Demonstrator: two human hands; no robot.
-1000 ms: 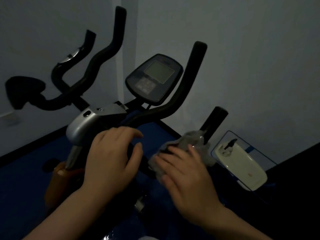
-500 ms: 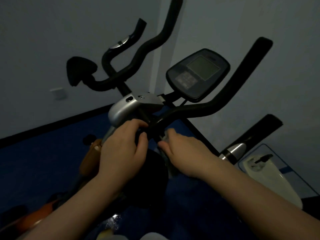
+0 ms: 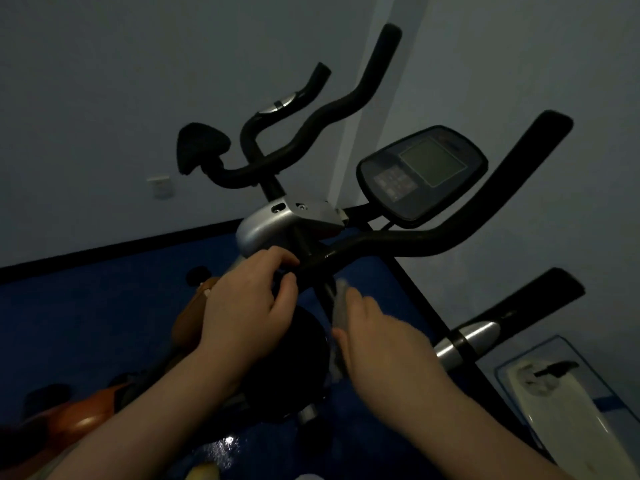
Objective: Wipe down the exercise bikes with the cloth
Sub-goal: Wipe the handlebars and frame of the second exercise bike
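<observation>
The black exercise bike with curved handlebars fills the middle of the dim room, and everything here is placed by its silver metal block, where the bars meet. Just below that block, the left hand curls its fingers round the black bar and holds it steady. A little to the right of the block and lower down, the right hand presses a small crumpled grey cloth against the thin black post that drops from the bars. The fingers look curled round the cloth, pinching it to the post (the hand is a bit blurry, so the exact hold is hard to see). Up and to the right of the block sits the dark oval screen panel.

To do this wipe well, I think the cloth should wrap most of the way round the post and slide along it slowly, with a firm squeeze. Keeping the left hand tight would stop the bike from wobbling. The screen panel probably needs a softer touch, so its buttons are not pushed.
</observation>
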